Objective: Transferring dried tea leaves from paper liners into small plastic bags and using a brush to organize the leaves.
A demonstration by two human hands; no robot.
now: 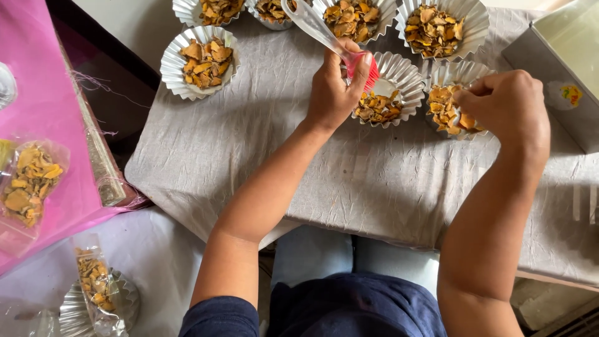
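Even, soft daylight is filling the frame w/ no hard shadows; arms are casting only faint shade on the grey cloth [349, 181]. Foil cups [198, 61] are glinting slightly, and the metal box [561, 56] at upper right is washing out pale. Focus is holding sharp at centre; edges are softening and bending a bit w/ wide-angle stretch.

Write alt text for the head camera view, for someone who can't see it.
Seen from above, a person's left hand holds a clear scoop with a red handle over a fluted foil cup of dried orange-yellow chips, while the right hand touches the chips in the neighbouring cup. More filled cups sit on a grey cloth; sealed bags of chips lie at left.
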